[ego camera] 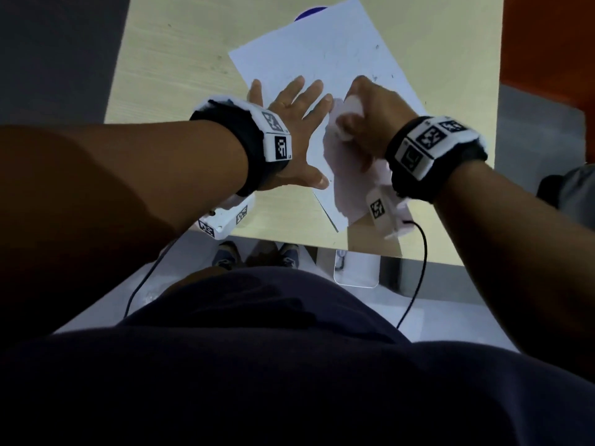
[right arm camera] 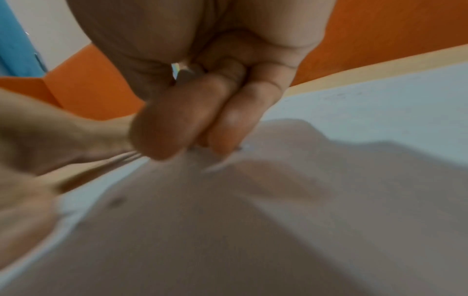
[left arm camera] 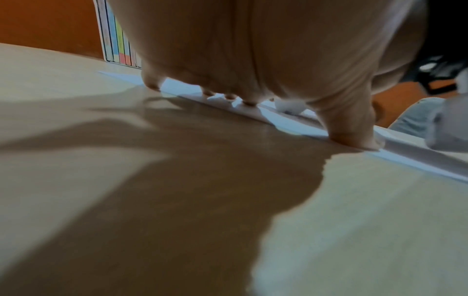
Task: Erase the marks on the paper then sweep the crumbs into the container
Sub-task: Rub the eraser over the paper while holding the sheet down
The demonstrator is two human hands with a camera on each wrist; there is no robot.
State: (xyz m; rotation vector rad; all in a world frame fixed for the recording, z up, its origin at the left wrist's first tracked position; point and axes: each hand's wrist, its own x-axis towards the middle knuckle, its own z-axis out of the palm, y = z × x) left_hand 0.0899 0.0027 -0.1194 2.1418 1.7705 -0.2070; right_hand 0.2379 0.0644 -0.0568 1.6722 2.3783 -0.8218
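Note:
A white sheet of paper (ego camera: pixel 322 53) lies askew on the wooden table, with faint marks and a few dark crumbs (ego camera: pixel 375 78) on its right part. My left hand (ego camera: pixel 289 114) presses flat on the sheet's left edge with fingers spread; its fingertips (left arm camera: pixel 249 103) touch the paper (left arm camera: pixel 291 124). My right hand (ego camera: pixel 363 107) grips a white eraser (ego camera: pixel 354 103) against the sheet's middle, just right of the left hand. The eraser (left arm camera: pixel 288 106) also peeks out past the left thumb. In the right wrist view, curled fingers (right arm camera: pixel 190 120) press down on the paper (right arm camera: pixel 380 110).
A blue container (ego camera: pixel 310 12) shows partly behind the paper's far corner. The bare table (ego camera: pixel 180 59) stretches to the left. Orange panels (ego camera: pixel 547 43) stand to the right. A white device (ego camera: pixel 355 272) and cables hang below the table's near edge. Coloured spines (left arm camera: pixel 119 40) stand at the back.

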